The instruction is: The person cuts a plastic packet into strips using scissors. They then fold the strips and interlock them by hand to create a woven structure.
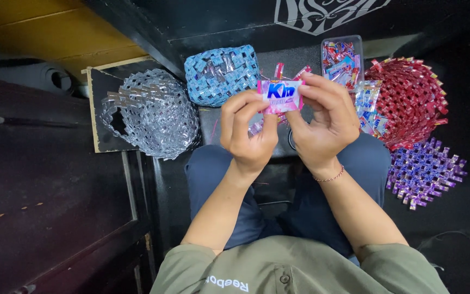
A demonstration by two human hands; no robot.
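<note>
Held thing: I see a small pink glossy plastic sachet [282, 95], flat and rectangular, stretched crosswise between both hands above the lap.
Left hand: my view has the left hand [248, 133] raised with its back to the camera, fingers curled, thumb and fingertips pinching the sachet's left edge.
Right hand: the right hand [322, 122] pinches the sachet's right edge, fingers bent over the top; a thin red thread bracelet [330, 177] circles the wrist.
Behind the grip: a blue woven basket of folded wrapper strips [221, 73], its surface a bumpy zigzag plait, sits just beyond the left fingertips.
Left of the grip: a silver woven basket of shiny foil strips [153, 111] rests on a dark board, well apart from the hands.
Right of the grip: a red woven basket of folded wrappers [409, 100] with a spiky rim; near it, closer to the right hand, a clear plastic box of loose wrappers [342, 57]; below the red one lies a flat purple woven mat [424, 171] with frayed edges.
Under the grip: more pink strips hang beneath the hands, hard to tell apart.
Body: dark blue trousers [213, 174], olive shirt.
Surface and room: a black floor covering [463, 218], and yellowish wooden boards [44, 32] at far left.
</note>
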